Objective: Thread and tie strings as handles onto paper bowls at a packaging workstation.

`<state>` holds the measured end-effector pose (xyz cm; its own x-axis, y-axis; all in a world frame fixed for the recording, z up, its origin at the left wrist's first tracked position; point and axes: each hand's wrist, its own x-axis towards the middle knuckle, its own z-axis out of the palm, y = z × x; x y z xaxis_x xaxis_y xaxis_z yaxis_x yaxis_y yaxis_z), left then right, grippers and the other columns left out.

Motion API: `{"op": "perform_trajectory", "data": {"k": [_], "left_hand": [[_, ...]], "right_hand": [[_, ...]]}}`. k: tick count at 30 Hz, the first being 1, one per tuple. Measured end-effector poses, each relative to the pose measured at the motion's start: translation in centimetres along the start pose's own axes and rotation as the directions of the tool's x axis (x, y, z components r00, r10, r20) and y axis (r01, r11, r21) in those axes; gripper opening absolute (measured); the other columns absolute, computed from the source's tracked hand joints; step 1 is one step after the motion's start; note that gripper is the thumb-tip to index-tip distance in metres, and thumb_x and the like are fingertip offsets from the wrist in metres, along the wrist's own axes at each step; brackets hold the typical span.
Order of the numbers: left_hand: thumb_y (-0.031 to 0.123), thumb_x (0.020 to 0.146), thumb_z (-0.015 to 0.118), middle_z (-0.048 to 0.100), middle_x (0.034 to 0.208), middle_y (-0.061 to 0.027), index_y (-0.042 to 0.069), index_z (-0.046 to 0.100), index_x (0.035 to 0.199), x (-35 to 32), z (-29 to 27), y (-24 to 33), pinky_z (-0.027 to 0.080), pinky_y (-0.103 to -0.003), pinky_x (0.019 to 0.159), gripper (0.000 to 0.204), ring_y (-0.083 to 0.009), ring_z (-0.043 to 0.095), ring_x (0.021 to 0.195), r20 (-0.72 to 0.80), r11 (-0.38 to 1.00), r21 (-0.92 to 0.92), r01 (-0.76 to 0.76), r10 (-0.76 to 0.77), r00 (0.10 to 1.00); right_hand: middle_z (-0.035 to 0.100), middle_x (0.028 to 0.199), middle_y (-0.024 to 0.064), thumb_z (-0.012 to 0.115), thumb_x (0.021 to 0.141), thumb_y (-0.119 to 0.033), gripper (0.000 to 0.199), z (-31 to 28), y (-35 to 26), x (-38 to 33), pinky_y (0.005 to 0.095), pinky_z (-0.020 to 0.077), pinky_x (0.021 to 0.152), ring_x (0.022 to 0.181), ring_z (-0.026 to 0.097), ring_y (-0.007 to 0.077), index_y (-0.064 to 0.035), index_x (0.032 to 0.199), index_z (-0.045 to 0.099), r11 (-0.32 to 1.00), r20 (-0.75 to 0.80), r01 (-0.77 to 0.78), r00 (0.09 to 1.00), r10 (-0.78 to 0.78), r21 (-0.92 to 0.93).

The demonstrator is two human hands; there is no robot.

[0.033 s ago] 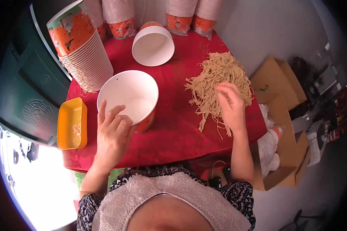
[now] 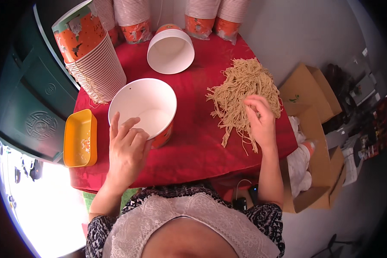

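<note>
An empty paper bowl (image 2: 142, 107), white inside and orange outside, stands on the red-covered table (image 2: 193, 148). My left hand (image 2: 127, 148) grips its near rim, fingers hooked over the edge. To the right lies a loose pile of pale tan noodles (image 2: 243, 84). My right hand (image 2: 260, 120) rests on the pile's near edge, fingers curled around some strands.
A second empty bowl (image 2: 170, 51) stands behind the first. A tall leaning stack of bowls (image 2: 92, 60) is at the left, and more stacks (image 2: 133, 17) line the back. A yellow tray (image 2: 79, 137) sits at the table's left edge. Cardboard boxes (image 2: 309, 99) stand on the floor at the right.
</note>
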<state>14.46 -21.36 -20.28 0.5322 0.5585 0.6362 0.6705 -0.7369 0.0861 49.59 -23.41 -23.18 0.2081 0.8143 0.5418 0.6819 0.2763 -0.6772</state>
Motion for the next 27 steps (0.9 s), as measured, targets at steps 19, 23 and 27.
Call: {"op": "perform_trajectory", "data": {"k": [19,23,27], "left_hand": [[0.001,0.073,0.071,0.064,0.106,-0.0205,-0.003,0.061,0.103,0.2,-0.4,1.1,0.049,-0.054,0.096,0.032,-0.0404,0.063,0.103,-0.188,0.975,-0.204,-0.087,0.048,0.981],[-0.005,0.071,0.062,0.065,0.085,-0.0178,-0.004,0.061,0.092,-2.3,-1.0,0.7,0.053,-0.040,0.069,0.020,-0.0346,0.064,0.080,-0.276,0.914,-0.392,-0.104,-0.009,0.961],[-0.002,0.071,0.062,0.060,0.072,-0.0128,-0.002,0.060,0.080,-3.3,-1.4,0.7,0.048,-0.037,0.062,0.009,-0.0294,0.059,0.068,-0.247,0.860,-0.502,-0.089,-0.045,0.968]], "right_hand": [[0.061,0.096,0.0127,0.069,0.084,-0.003,0.008,-0.5,3.5,-1.6,0.0400,0.0471,0.085,0.096,0.058,0.0314,0.0004,0.091,0.068,0.956,0.128,0.024,0.992,0.014,-0.291],[0.063,0.087,0.0152,0.069,0.085,-0.007,0.009,-2.1,2.2,-2.7,0.0428,0.0483,0.080,0.088,0.060,0.0347,0.0003,0.088,0.066,0.950,0.231,-0.086,0.960,0.160,-0.300],[0.064,0.080,0.0170,0.070,0.085,-0.015,0.015,-3.0,1.9,-5.7,0.0456,0.0496,0.077,0.083,0.063,0.0375,-0.0008,0.087,0.065,0.911,0.284,-0.187,0.910,0.301,-0.367]]}}
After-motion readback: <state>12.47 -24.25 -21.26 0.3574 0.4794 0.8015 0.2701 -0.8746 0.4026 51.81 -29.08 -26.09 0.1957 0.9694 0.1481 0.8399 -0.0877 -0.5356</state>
